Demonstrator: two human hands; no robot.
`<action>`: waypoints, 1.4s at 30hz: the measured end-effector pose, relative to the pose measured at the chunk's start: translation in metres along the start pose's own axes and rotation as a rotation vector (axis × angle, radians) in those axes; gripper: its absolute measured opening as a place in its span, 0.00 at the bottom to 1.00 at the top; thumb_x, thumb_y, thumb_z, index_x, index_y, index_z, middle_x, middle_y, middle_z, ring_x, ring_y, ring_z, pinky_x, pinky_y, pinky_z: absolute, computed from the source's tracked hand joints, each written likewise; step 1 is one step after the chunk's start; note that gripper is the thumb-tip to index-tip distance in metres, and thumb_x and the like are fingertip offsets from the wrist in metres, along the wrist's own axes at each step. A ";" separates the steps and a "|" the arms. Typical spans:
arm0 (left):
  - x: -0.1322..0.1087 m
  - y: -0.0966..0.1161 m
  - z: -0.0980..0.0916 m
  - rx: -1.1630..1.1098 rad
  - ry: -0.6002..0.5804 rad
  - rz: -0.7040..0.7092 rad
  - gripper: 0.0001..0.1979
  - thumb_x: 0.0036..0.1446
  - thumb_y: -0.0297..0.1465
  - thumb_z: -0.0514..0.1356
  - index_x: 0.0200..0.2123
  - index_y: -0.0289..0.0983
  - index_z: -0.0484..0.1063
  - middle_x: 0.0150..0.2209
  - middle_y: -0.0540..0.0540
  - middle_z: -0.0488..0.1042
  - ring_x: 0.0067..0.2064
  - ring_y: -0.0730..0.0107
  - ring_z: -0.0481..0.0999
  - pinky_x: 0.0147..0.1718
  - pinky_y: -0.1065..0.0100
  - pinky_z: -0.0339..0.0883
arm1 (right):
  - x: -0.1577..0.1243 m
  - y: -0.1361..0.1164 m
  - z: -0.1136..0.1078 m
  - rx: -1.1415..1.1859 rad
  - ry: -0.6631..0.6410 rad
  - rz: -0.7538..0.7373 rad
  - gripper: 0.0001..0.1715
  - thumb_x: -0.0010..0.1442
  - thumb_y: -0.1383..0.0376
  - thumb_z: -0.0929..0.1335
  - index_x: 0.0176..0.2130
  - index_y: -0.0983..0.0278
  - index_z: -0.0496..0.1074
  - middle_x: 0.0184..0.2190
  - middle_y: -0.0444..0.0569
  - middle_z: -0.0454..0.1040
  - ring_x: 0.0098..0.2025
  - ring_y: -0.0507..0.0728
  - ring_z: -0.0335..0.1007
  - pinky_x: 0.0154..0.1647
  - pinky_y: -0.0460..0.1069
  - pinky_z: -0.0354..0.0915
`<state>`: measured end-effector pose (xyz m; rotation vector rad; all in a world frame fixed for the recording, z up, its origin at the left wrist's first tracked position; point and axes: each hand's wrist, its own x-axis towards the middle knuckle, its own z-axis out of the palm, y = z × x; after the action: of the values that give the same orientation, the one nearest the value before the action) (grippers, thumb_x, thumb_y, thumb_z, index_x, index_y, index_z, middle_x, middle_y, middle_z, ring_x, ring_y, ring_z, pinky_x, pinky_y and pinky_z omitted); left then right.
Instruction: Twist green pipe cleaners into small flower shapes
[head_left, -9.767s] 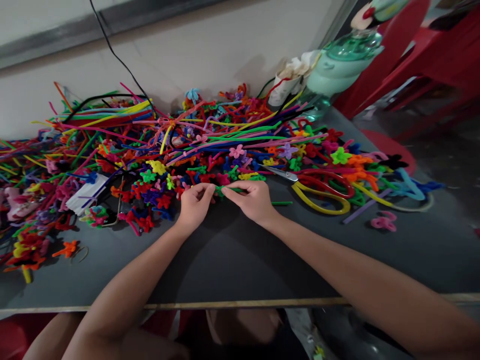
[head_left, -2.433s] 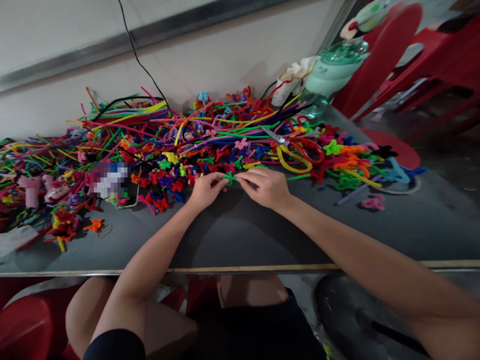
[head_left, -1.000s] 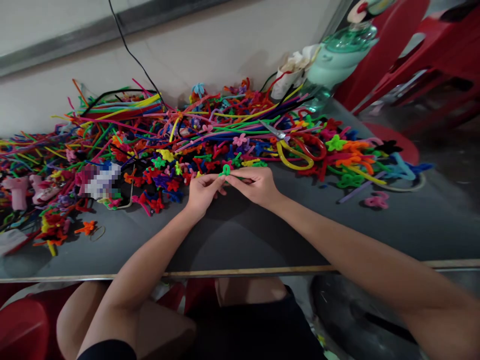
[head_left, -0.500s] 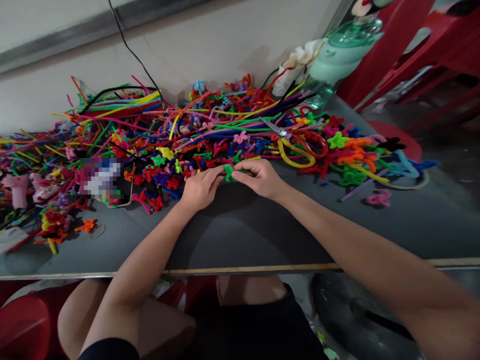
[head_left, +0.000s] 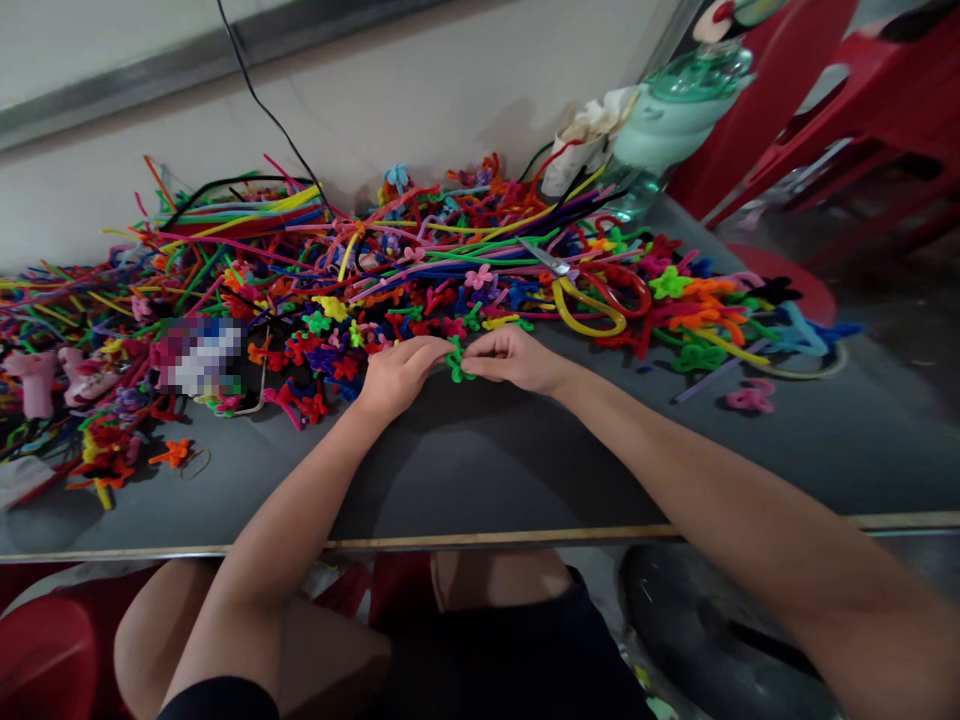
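Between my two hands is a small green pipe-cleaner flower (head_left: 457, 362), its looped petals showing in the gap. My left hand (head_left: 399, 378) pinches it from the left, fingers bent over its edge. From the other side my right hand (head_left: 517, 360) grips it between thumb and fingertips. Both hands are just above the dark tabletop (head_left: 495, 460), at the front of a heap of coloured pipe cleaners (head_left: 420, 240). Scissors (head_left: 592, 305) with red and yellow handles lie on the heap, beyond my right hand.
At the back right stand a green bottle (head_left: 660, 125) and a paper cup (head_left: 566, 165) stuffed with tissue. A pink pipe-cleaner piece (head_left: 750, 396) lies to the right, an orange one (head_left: 175, 453) to the left. Red chairs (head_left: 765, 110) are beyond the table's right end.
The green flower has turned and dipped slightly between my fingers, so more petals show. My right hand has shifted a little, with its fingers more curled. Both hands still hold the flower.
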<state>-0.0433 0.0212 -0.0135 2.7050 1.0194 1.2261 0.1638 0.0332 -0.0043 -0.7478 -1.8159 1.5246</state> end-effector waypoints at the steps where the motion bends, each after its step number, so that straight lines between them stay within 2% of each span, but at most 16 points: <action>1: 0.000 0.000 0.000 0.016 0.004 0.023 0.14 0.66 0.29 0.50 0.43 0.38 0.75 0.39 0.44 0.80 0.42 0.72 0.80 0.37 0.75 0.70 | 0.000 0.001 0.000 0.011 -0.014 0.002 0.16 0.55 0.57 0.70 0.26 0.68 0.73 0.13 0.35 0.54 0.16 0.44 0.44 0.16 0.44 0.41; 5: -0.001 -0.001 0.000 0.020 0.006 0.051 0.14 0.66 0.30 0.50 0.45 0.39 0.75 0.39 0.44 0.80 0.41 0.72 0.80 0.36 0.75 0.70 | -0.001 0.004 -0.001 0.076 -0.055 0.017 0.18 0.57 0.55 0.70 0.28 0.69 0.73 0.13 0.34 0.52 0.16 0.43 0.41 0.16 0.44 0.38; 11: -0.001 -0.001 -0.003 0.095 -0.006 0.057 0.15 0.67 0.33 0.49 0.43 0.40 0.76 0.38 0.45 0.80 0.39 0.73 0.79 0.34 0.76 0.69 | -0.001 0.004 0.000 0.124 -0.045 0.023 0.20 0.56 0.53 0.71 0.31 0.69 0.75 0.12 0.33 0.52 0.15 0.43 0.41 0.15 0.44 0.38; 17: -0.002 -0.001 -0.004 0.116 -0.076 0.043 0.14 0.66 0.31 0.49 0.44 0.40 0.75 0.40 0.44 0.79 0.39 0.73 0.78 0.34 0.75 0.68 | -0.001 0.004 0.000 0.160 -0.062 0.009 0.18 0.56 0.54 0.71 0.30 0.68 0.74 0.11 0.34 0.55 0.15 0.43 0.45 0.15 0.43 0.43; 21: -0.002 -0.003 -0.003 0.121 -0.051 0.056 0.14 0.66 0.30 0.50 0.44 0.41 0.75 0.39 0.45 0.79 0.38 0.73 0.78 0.33 0.75 0.67 | 0.000 0.002 0.002 0.191 -0.059 -0.021 0.19 0.57 0.53 0.71 0.29 0.67 0.71 0.13 0.37 0.61 0.16 0.45 0.53 0.18 0.43 0.53; 24: -0.002 -0.004 -0.005 0.080 -0.044 0.063 0.13 0.65 0.29 0.51 0.43 0.42 0.75 0.38 0.45 0.79 0.38 0.73 0.78 0.34 0.74 0.67 | 0.000 0.000 0.003 0.191 -0.097 -0.030 0.20 0.58 0.53 0.70 0.26 0.67 0.69 0.15 0.38 0.63 0.18 0.45 0.56 0.19 0.43 0.54; 28: -0.003 -0.004 -0.007 0.076 -0.092 0.070 0.13 0.64 0.28 0.51 0.43 0.42 0.75 0.39 0.45 0.79 0.38 0.71 0.78 0.34 0.72 0.68 | 0.000 -0.002 0.002 0.141 -0.127 -0.035 0.20 0.59 0.53 0.68 0.26 0.67 0.68 0.17 0.38 0.61 0.19 0.45 0.52 0.19 0.43 0.50; 35: -0.004 -0.004 -0.005 0.126 -0.083 0.122 0.13 0.65 0.28 0.51 0.44 0.42 0.75 0.38 0.45 0.79 0.38 0.71 0.78 0.33 0.73 0.68 | -0.002 -0.002 0.000 0.046 -0.112 -0.051 0.21 0.59 0.55 0.69 0.23 0.66 0.66 0.15 0.34 0.50 0.17 0.43 0.40 0.17 0.44 0.38; 39: -0.004 -0.002 -0.004 0.177 -0.041 0.215 0.13 0.65 0.27 0.51 0.45 0.41 0.73 0.38 0.45 0.79 0.38 0.71 0.78 0.33 0.73 0.68 | -0.004 -0.012 0.001 -0.036 -0.115 -0.074 0.22 0.56 0.55 0.71 0.20 0.66 0.65 0.15 0.35 0.49 0.18 0.44 0.40 0.18 0.45 0.39; 42: -0.005 -0.001 -0.004 0.146 -0.060 0.212 0.14 0.65 0.26 0.50 0.47 0.42 0.73 0.39 0.45 0.79 0.39 0.72 0.78 0.34 0.73 0.68 | -0.006 -0.019 0.001 -0.068 -0.139 -0.078 0.23 0.56 0.55 0.71 0.19 0.66 0.65 0.15 0.35 0.48 0.19 0.44 0.40 0.18 0.45 0.40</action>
<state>-0.0493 0.0185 -0.0141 3.0093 0.8671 1.1296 0.1661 0.0250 0.0136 -0.6078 -1.9842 1.5024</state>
